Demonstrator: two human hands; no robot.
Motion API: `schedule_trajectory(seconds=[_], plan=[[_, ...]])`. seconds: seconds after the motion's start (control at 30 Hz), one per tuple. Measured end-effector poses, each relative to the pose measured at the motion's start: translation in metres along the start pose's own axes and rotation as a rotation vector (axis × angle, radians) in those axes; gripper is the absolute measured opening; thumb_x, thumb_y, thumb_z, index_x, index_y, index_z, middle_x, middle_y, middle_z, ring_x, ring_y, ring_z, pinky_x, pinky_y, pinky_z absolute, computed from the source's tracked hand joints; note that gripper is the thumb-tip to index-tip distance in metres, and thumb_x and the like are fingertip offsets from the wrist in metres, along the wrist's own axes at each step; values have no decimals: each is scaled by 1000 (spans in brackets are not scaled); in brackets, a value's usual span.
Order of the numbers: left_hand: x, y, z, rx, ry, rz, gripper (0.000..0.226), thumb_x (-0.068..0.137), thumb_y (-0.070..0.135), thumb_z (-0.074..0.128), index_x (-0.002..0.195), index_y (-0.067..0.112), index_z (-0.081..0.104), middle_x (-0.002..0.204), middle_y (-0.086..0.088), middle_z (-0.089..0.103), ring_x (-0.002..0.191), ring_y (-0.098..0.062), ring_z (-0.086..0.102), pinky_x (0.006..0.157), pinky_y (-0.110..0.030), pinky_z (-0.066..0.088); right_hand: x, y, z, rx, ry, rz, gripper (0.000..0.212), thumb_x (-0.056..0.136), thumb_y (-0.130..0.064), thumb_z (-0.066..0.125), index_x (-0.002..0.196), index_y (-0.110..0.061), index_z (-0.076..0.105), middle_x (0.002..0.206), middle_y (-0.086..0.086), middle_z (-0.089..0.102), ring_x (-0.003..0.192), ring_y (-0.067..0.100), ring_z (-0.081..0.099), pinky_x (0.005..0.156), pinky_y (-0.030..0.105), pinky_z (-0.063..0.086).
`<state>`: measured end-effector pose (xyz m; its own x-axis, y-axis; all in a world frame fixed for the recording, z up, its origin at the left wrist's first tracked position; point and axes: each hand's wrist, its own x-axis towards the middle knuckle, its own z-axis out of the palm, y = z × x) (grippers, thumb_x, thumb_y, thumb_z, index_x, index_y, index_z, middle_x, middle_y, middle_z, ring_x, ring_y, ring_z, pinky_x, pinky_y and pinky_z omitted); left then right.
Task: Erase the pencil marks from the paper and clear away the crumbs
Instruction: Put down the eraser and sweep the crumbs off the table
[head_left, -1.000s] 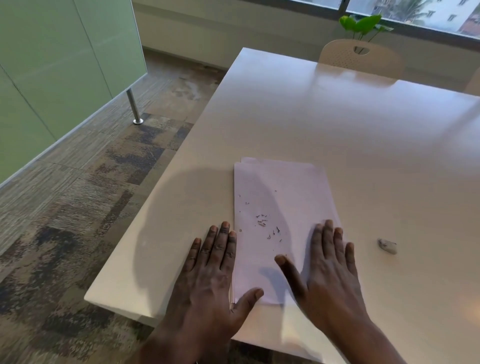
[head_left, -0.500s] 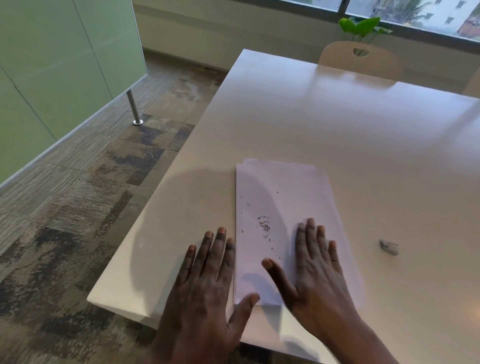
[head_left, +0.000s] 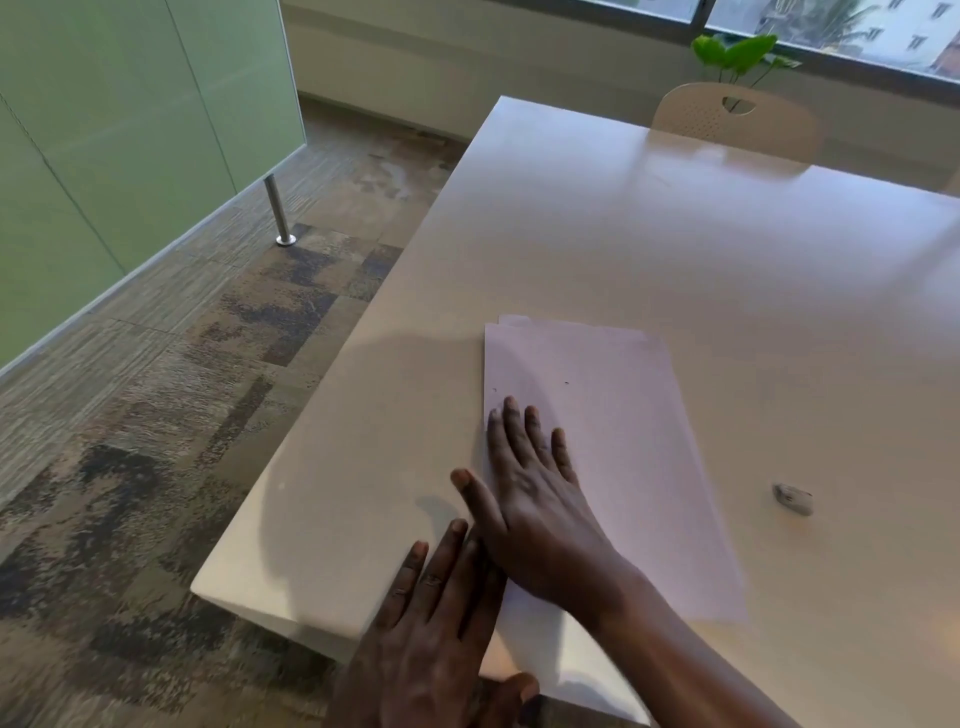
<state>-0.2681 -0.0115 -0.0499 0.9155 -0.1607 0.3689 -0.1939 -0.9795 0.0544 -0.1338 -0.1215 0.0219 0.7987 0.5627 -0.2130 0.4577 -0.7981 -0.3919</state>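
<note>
A stack of white paper (head_left: 623, 415) lies near the front left corner of the pale table (head_left: 675, 234). My right hand (head_left: 535, 493) lies flat with straight fingers on the paper's left edge, thumb out over the table. My left hand (head_left: 431, 623) rests flat on the table just left of the paper, partly under the right wrist. Two tiny dark crumbs (head_left: 566, 383) show on the paper above my fingers. A small grey-white eraser (head_left: 792, 499) sits on the table to the right of the paper.
The table's front left corner (head_left: 208, 587) is close to my left hand, with carpet floor beyond it. A beige chair (head_left: 737, 122) and a green plant (head_left: 737, 54) stand at the far side. A green glass partition (head_left: 130, 130) runs along the left.
My right hand has swept left across the paper to its left edge. The cluster of crumbs seen earlier mid-page is gone from view. My left hand has drawn back toward the table's front edge.
</note>
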Motion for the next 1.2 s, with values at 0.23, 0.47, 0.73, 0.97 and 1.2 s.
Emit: schedule_trajectory(seconds=[0.23, 0.47, 0.73, 0.97, 1.2], plan=[[1, 0, -3, 34, -9, 22, 84, 91, 71, 40, 142, 7, 60, 153, -15, 51, 143, -29, 40, 110, -45, 31, 19, 56, -23, -141, 110, 261, 104, 85, -83, 0, 158, -11, -16, 165, 10, -25, 152, 22, -25, 127, 43, -9], [1, 3, 0, -5, 24, -24, 89, 97, 73, 25, 143, 6, 59, 149, -17, 54, 141, -31, 46, 109, -45, 34, 29, 4, 1, -103, 62, 17, 103, 87, -83, 7, 159, -12, -14, 163, 8, -28, 151, 22, -27, 126, 42, -11], [0, 3, 3, 59, 90, 14, 91, 87, 75, 46, 144, 5, 54, 150, -17, 54, 136, -34, 54, 106, -47, 37, 43, 11, -23, 22, 174, -31, 99, 88, -79, 14, 161, -14, -4, 168, 4, -13, 155, 17, -13, 128, 38, -4], [1, 3, 5, 1, 45, -6, 100, 79, 80, 52, 147, 7, 48, 153, -15, 51, 143, -28, 42, 112, -45, 31, 52, 21, -11, -115, 106, 145, 114, 79, -87, 1, 159, -6, -11, 165, 15, -22, 153, 28, -21, 126, 42, -9], [2, 5, 8, 48, 96, 11, 91, 86, 75, 46, 142, 4, 52, 144, -18, 59, 131, -35, 59, 105, -48, 39, 42, -32, -9, 18, 4, -187, 94, 93, -77, 22, 162, -18, -4, 169, 2, -13, 154, 13, -16, 127, 36, -6]])
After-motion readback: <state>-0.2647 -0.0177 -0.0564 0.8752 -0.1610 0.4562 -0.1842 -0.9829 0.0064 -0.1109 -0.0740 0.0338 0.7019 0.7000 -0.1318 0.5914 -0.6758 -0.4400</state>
